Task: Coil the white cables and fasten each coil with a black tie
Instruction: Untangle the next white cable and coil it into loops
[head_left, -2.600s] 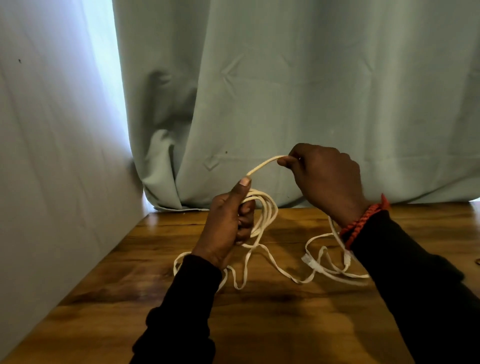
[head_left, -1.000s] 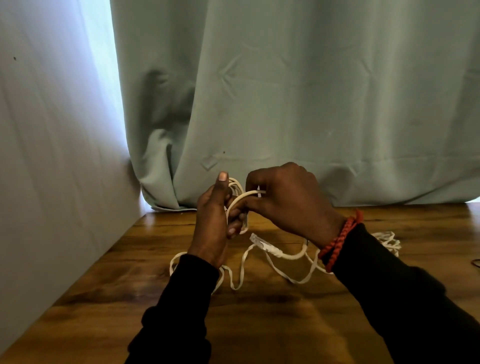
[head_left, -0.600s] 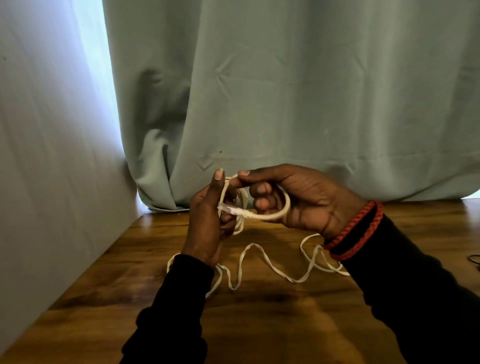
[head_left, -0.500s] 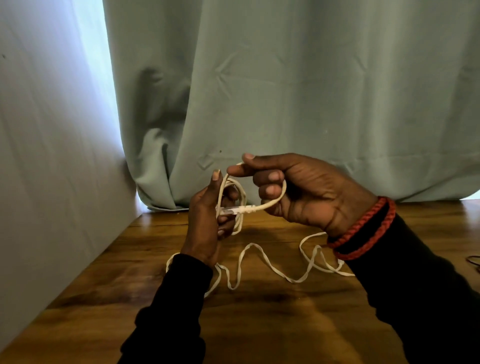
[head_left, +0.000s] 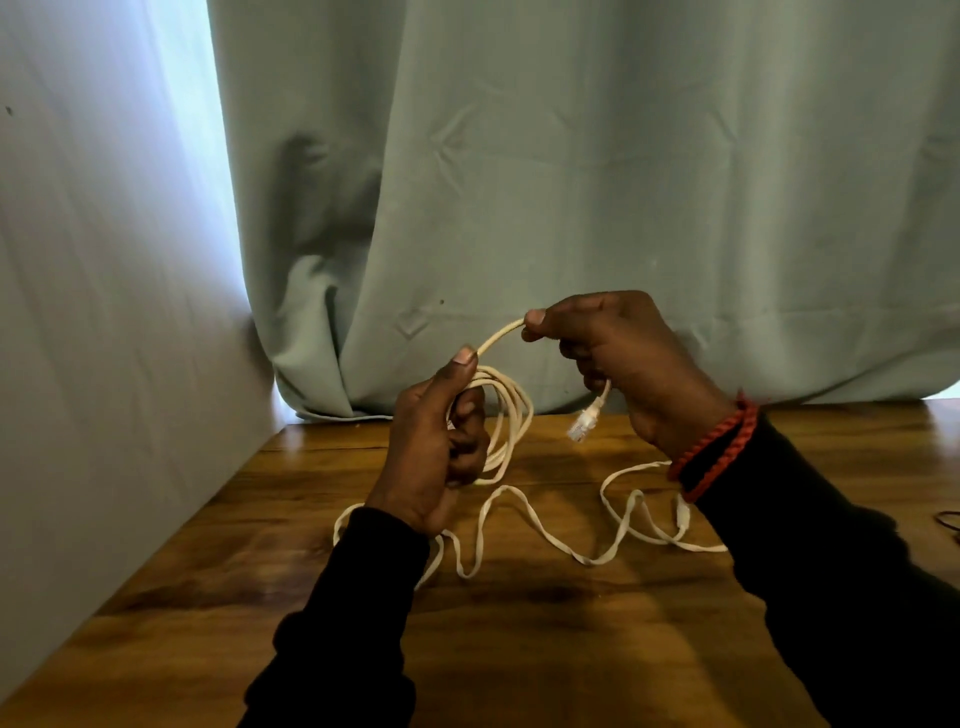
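My left hand (head_left: 434, 452) grips a coil of white round cable (head_left: 511, 421) held upright above the wooden table (head_left: 519, 649). From the coil a short stretch of the same cable arcs up to my right hand (head_left: 618, 358), which pinches it between thumb and forefinger. The cable's clear plug end (head_left: 583, 425) hangs below my right hand. A second, flat white cable (head_left: 545, 530) lies loose in waves on the table under both hands. No black tie is in view.
A pale green curtain (head_left: 571, 182) hangs behind the table. A grey wall (head_left: 104, 338) borders the table on the left. A thin dark wire (head_left: 948, 525) shows at the right edge.
My right hand has lifted and moved right, drawing the cable's end stretch away from the coil. The plug, earlier lying across the coil, now dangles below my right hand.
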